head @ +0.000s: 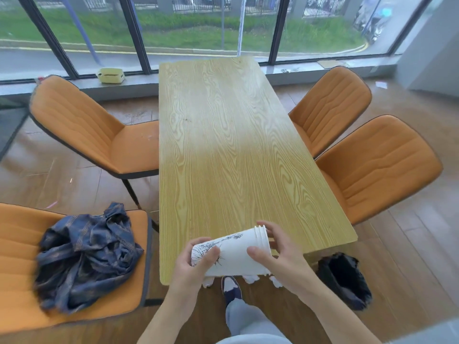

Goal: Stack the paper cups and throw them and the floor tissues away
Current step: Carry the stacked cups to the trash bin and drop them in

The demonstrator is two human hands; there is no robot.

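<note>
Holding the stacked paper cups (pixel 232 253) sideways over the near end of the desk (pixel 223 145), the left hand (pixel 196 261) has its fingers curled round the base while the right hand (pixel 278 254) clamps the rim end. The cups bear a black ink drawing (no lettering I can read). Crumpled tissues (pixel 250 278) lie on the floor beneath, near a black-lined bin (pixel 344 279).

You had a long wooden table (pixel 223 145) running toward the window (pixel 198 26), with orange chairs (pixel 84 130) along both sides. A crumpled dark blue cloth (pixel 87 254) lay on the near left chair (striped, loosely heaped). A pale yellow box (pixel 110 75) sat on the sill.
</note>
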